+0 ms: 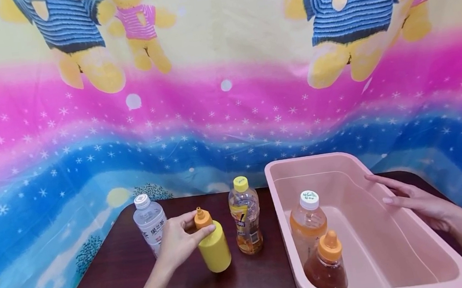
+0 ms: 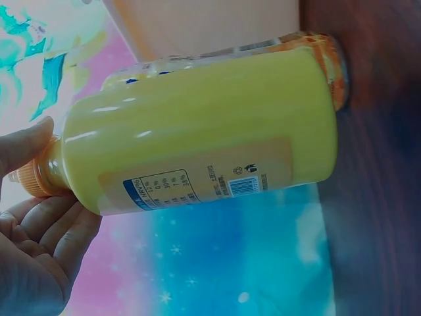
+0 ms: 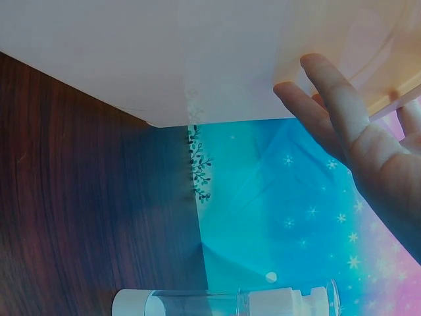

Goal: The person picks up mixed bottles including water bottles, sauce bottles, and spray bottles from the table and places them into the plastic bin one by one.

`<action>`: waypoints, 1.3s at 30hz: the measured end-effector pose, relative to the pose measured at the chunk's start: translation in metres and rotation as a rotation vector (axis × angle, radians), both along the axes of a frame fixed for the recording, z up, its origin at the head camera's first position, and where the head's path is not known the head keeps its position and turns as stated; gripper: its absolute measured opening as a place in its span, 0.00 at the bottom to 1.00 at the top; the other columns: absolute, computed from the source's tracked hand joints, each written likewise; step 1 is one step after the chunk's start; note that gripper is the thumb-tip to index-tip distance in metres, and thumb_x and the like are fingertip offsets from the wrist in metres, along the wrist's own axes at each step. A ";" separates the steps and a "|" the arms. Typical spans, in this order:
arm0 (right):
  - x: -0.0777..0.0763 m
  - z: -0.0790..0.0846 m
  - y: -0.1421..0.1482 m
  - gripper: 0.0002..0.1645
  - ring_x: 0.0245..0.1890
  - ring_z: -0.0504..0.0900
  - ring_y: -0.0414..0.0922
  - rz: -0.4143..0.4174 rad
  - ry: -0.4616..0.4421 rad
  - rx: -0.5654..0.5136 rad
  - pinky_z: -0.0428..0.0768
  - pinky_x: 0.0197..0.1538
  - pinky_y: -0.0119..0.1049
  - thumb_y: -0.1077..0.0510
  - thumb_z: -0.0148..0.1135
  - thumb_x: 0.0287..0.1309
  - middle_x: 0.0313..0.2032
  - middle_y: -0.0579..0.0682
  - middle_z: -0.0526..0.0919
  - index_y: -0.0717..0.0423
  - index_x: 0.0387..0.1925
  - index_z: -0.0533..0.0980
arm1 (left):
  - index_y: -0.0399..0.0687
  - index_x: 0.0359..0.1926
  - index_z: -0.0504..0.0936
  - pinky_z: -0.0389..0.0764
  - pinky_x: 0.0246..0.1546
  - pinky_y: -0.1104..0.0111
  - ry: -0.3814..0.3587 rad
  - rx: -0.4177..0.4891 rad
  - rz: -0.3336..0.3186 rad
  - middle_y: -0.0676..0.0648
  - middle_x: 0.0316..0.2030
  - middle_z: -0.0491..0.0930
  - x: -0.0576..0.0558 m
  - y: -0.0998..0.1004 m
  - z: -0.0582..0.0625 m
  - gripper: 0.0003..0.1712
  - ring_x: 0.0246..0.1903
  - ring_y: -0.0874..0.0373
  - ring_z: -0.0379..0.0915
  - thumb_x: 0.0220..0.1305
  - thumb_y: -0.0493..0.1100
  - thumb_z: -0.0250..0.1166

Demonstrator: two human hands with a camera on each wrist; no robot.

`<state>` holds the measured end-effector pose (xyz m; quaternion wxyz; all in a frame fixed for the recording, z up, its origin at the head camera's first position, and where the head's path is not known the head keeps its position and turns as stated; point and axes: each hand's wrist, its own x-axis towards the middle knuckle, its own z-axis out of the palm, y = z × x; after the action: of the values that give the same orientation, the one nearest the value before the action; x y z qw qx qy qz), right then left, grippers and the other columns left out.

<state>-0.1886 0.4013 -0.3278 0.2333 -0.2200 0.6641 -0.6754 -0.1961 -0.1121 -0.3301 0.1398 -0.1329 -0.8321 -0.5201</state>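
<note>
My left hand (image 1: 177, 238) pinches the orange nozzle cap of a yellow squeeze bottle (image 1: 215, 249). The bottle tilts slightly; whether its base touches the table I cannot tell. In the left wrist view, a printed label and barcode show on the yellow bottle (image 2: 204, 131). My right hand (image 1: 427, 203) holds the right rim of a pink tub (image 1: 356, 285), with digits on both sides of the wall. Fingertips (image 3: 289, 92) lie against its outer wall in the right wrist view. Inside the tub, at its left, stand a white-capped orange drink bottle (image 1: 309, 222) and an orange-capped brown sauce bottle (image 1: 326, 270).
A clear bottle with a white cap (image 1: 147, 216) stands left of my left hand, partly hidden by it. A yellow-capped drink bottle (image 1: 245, 217) stands between the squeeze bottle and the tub. A clear cylinder with white ends (image 3: 197, 303) shows low in the right wrist view.
</note>
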 end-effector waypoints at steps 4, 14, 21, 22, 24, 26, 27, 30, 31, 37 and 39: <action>0.001 0.000 0.000 0.32 0.49 0.77 0.57 -0.018 0.002 0.020 0.71 0.43 0.62 0.62 0.34 0.70 0.56 0.36 0.72 0.25 0.67 0.51 | 0.35 0.44 0.81 0.81 0.33 0.72 0.029 0.003 -0.011 0.42 0.35 0.84 0.002 0.001 0.006 0.24 0.33 0.56 0.81 0.43 0.41 0.74; 0.000 -0.001 0.001 0.32 0.49 0.77 0.54 -0.032 -0.001 0.029 0.71 0.44 0.61 0.61 0.35 0.70 0.55 0.36 0.73 0.25 0.66 0.52 | 0.38 0.44 0.82 0.81 0.33 0.72 0.090 0.006 -0.051 0.43 0.37 0.83 0.004 0.007 0.021 0.23 0.34 0.56 0.81 0.45 0.43 0.73; 0.000 0.000 0.000 0.32 0.48 0.77 0.58 -0.021 0.003 0.010 0.71 0.42 0.62 0.62 0.35 0.70 0.55 0.37 0.72 0.27 0.67 0.51 | 0.38 0.43 0.82 0.81 0.33 0.72 0.127 0.046 -0.076 0.43 0.36 0.83 0.007 0.012 0.027 0.21 0.33 0.57 0.81 0.45 0.42 0.73; 0.000 0.000 0.000 0.32 0.48 0.77 0.58 -0.014 0.001 0.002 0.71 0.42 0.63 0.62 0.34 0.70 0.55 0.38 0.72 0.27 0.67 0.50 | 0.38 0.42 0.82 0.81 0.33 0.73 0.133 0.053 -0.079 0.43 0.36 0.83 0.007 0.013 0.028 0.21 0.32 0.57 0.82 0.45 0.41 0.73; 0.000 0.000 0.000 0.32 0.48 0.77 0.59 -0.003 -0.004 -0.010 0.70 0.42 0.63 0.62 0.34 0.70 0.56 0.38 0.72 0.28 0.67 0.50 | 0.37 0.42 0.82 0.81 0.32 0.73 0.147 0.063 -0.082 0.42 0.35 0.84 0.007 0.013 0.030 0.21 0.32 0.58 0.82 0.45 0.40 0.73; 0.000 0.000 0.000 0.32 0.48 0.77 0.59 -0.001 -0.006 -0.013 0.70 0.42 0.63 0.62 0.34 0.70 0.56 0.38 0.72 0.27 0.67 0.50 | 0.36 0.41 0.83 0.81 0.32 0.73 0.168 0.063 -0.079 0.42 0.34 0.84 0.007 0.013 0.032 0.20 0.31 0.58 0.82 0.44 0.39 0.73; 0.000 0.000 0.000 0.32 0.48 0.77 0.59 0.001 -0.008 -0.015 0.70 0.42 0.63 0.63 0.34 0.70 0.56 0.39 0.72 0.28 0.67 0.50 | 0.36 0.41 0.83 0.81 0.32 0.73 0.176 0.061 -0.076 0.42 0.34 0.84 0.007 0.013 0.033 0.20 0.31 0.58 0.82 0.44 0.39 0.73; 0.000 0.000 0.000 0.32 0.48 0.77 0.59 -0.012 0.000 -0.001 0.71 0.42 0.63 0.63 0.34 0.70 0.55 0.37 0.72 0.27 0.67 0.51 | 0.36 0.41 0.83 0.81 0.31 0.73 0.190 0.054 -0.072 0.42 0.33 0.84 0.007 0.014 0.036 0.20 0.30 0.58 0.82 0.44 0.39 0.73; 0.000 0.000 0.001 0.32 0.48 0.77 0.58 -0.017 0.003 0.003 0.71 0.42 0.63 0.62 0.35 0.70 0.55 0.36 0.72 0.27 0.67 0.51 | 0.36 0.41 0.83 0.81 0.31 0.73 0.191 0.053 -0.072 0.42 0.33 0.84 0.007 0.014 0.037 0.20 0.30 0.58 0.82 0.44 0.39 0.73; 0.000 0.000 0.001 0.33 0.48 0.77 0.59 -0.001 -0.004 -0.009 0.70 0.41 0.63 0.63 0.34 0.70 0.56 0.37 0.71 0.27 0.67 0.50 | 0.36 0.42 0.83 0.81 0.31 0.72 0.200 0.072 -0.086 0.42 0.33 0.84 0.008 0.016 0.042 0.20 0.30 0.59 0.81 0.45 0.39 0.73; 0.000 0.000 0.001 0.33 0.48 0.77 0.60 0.004 -0.012 -0.014 0.70 0.42 0.63 0.63 0.33 0.70 0.56 0.38 0.72 0.27 0.68 0.49 | 0.36 0.41 0.83 0.81 0.31 0.72 0.213 0.084 -0.098 0.42 0.33 0.84 0.009 0.016 0.044 0.19 0.29 0.59 0.81 0.45 0.38 0.72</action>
<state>-0.1888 0.4026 -0.3277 0.2374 -0.2188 0.6575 -0.6808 -0.1875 -0.0956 -0.2861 0.2070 -0.2219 -0.7824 -0.5438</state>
